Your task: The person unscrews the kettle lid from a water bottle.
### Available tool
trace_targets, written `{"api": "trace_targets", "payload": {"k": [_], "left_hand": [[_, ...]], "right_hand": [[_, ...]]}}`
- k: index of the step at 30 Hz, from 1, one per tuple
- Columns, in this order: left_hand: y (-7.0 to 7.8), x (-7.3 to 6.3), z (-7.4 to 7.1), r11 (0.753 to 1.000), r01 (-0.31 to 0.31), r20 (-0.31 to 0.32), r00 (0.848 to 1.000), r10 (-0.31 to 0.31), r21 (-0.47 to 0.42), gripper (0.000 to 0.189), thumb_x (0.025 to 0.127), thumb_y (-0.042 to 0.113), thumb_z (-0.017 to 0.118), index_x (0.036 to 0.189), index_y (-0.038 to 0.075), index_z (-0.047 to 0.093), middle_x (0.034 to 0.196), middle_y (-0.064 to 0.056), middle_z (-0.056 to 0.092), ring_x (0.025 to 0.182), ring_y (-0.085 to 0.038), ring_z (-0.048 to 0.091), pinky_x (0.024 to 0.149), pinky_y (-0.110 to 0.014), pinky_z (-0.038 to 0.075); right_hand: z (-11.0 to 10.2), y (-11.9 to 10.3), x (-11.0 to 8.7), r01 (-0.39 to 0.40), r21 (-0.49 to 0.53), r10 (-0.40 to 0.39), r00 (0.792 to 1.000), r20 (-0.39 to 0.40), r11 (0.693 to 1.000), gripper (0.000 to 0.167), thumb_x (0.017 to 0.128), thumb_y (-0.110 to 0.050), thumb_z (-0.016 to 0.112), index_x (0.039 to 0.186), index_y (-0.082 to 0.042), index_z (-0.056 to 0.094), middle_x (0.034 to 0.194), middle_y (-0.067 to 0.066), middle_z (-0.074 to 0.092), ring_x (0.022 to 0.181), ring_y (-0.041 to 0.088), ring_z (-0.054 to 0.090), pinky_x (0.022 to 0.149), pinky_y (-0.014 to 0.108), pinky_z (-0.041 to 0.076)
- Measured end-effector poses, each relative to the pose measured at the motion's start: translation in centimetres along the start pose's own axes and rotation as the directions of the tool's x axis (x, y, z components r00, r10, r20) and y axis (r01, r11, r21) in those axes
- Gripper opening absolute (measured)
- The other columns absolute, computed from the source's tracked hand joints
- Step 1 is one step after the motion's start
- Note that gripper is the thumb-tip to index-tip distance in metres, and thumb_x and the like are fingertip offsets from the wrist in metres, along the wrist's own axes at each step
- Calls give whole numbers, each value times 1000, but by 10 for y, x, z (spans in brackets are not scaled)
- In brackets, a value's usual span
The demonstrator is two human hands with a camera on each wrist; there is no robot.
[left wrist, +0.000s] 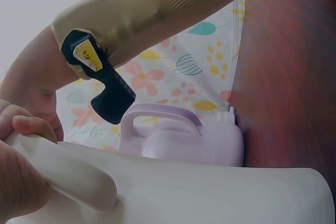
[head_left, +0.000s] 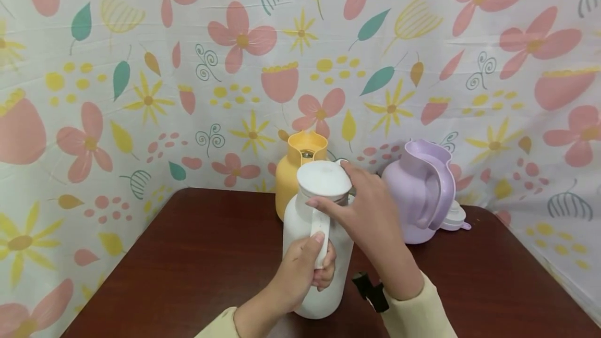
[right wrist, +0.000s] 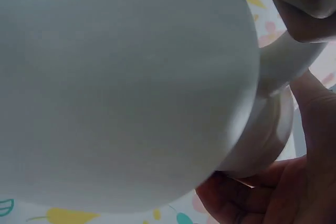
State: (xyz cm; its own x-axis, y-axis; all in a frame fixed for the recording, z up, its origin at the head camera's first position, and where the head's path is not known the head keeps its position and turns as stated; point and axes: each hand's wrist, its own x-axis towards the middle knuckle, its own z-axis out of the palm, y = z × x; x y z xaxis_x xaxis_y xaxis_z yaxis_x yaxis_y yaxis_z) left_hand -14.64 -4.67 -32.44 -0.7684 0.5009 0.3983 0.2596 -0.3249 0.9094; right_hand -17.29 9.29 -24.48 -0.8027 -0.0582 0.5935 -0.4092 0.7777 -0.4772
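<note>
A white thermos jug (head_left: 324, 296) stands upright near the middle of the brown table. My left hand (head_left: 302, 270) grips its white handle (head_left: 321, 226), thumb on top and fingers wrapped round it, as the left wrist view also shows. On the jug's neck sits a round white lid (head_left: 324, 177). My right hand (head_left: 371, 207) holds that lid from the right side, thumb at the front and fingers round the far side. In the right wrist view the jug's body (right wrist: 115, 93) fills most of the picture, with the right hand's fingers (right wrist: 247, 198) curled about the lid.
Behind the white jug stands a yellow jug (head_left: 286, 176) with its top uncovered. A lilac jug (head_left: 408, 192) is at the right rear, a white lid (head_left: 454, 217) with a lilac tab beside it. Flowered cloth (head_left: 253, 93) hangs behind the table (head_left: 211, 254).
</note>
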Motion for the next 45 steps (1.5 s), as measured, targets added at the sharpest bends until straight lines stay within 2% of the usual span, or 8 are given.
{"api": "trace_targets", "payload": {"k": [4, 8, 13, 17, 23, 32, 40, 45], "left_hand": [[0, 0, 0, 1000, -4, -1, 1000, 4, -1, 51, 108, 28, 25, 73, -10, 26, 57, 11, 34, 49, 2, 31, 49, -18, 29], [0, 1, 0, 1000, -2, -2, 1000, 2, 0, 51, 108, 28, 26, 73, -10, 26, 57, 10, 33, 49, 2, 31, 48, -19, 28], [1, 1, 0, 1000, 16, -6, 1000, -16, -3, 51, 107, 28, 26, 73, -10, 26, 57, 10, 33, 49, 1, 31, 48, -19, 28], [2, 1, 0, 999, 32, -20, 999, -32, -4, 51, 107, 28, 26, 74, -11, 26, 57, 11, 33, 49, 1, 30, 48, -19, 28], [1, 2, 0, 1000, 21, -5, 1000, -21, -7, 51, 107, 28, 26, 73, -10, 26, 57, 10, 33, 49, 1, 30, 48, -18, 28], [0, 2, -1, 1000, 14, 15, 1000, -13, -28, 51, 107, 28, 26, 73, -10, 25, 57, 10, 33, 49, 2, 30, 48, -19, 26], [1, 1, -2, 999, 17, 17, 1000, -16, -32, 52, 108, 29, 27, 73, -10, 26, 57, 10, 33, 49, 2, 30, 47, -18, 27], [2, 1, -3, 999, 22, 14, 1000, -21, -30, 52, 108, 29, 27, 73, -10, 26, 57, 9, 33, 48, 2, 30, 47, -19, 26]], "right_hand": [[3, 4, 7, 5, 65, -6, 1000, 24, 998, 82, 76, -43, 88, 141, -2, 59, 135, 16, 68, 119, 39, 65, 94, 53, 53], [3, 13, 13, -31, 163, 17, 996, 88, 986, 78, 78, -36, 87, 144, -8, 57, 139, 16, 65, 123, 35, 64, 98, 52, 53], [4, 25, 18, -18, 243, -17, 990, 142, 970, 74, 79, -29, 87, 145, -11, 57, 139, 14, 66, 123, 31, 65, 99, 49, 52], [3, 31, 22, 6, 252, -51, 984, 173, 968, 73, 80, -30, 86, 145, -14, 57, 141, 11, 66, 125, 29, 65, 100, 48, 52], [2, 35, 25, -7, 260, -49, 977, 207, 966, 70, 81, -30, 85, 145, -19, 58, 141, 10, 65, 126, 28, 63, 100, 48, 52], [-2, 41, 28, 24, 295, -98, 966, 241, 955, 70, 82, -25, 85, 146, -19, 57, 144, 10, 63, 129, 30, 63, 101, 50, 52], [-6, 39, 32, -30, 365, -86, 950, 299, 930, 69, 85, -26, 84, 147, -22, 55, 147, 7, 60, 136, 27, 58, 109, 50, 47], [-6, 38, 35, -8, 346, -99, 952, 290, 938, 69, 84, -23, 84, 146, -19, 56, 146, 9, 62, 132, 28, 62, 108, 49, 49]]}}
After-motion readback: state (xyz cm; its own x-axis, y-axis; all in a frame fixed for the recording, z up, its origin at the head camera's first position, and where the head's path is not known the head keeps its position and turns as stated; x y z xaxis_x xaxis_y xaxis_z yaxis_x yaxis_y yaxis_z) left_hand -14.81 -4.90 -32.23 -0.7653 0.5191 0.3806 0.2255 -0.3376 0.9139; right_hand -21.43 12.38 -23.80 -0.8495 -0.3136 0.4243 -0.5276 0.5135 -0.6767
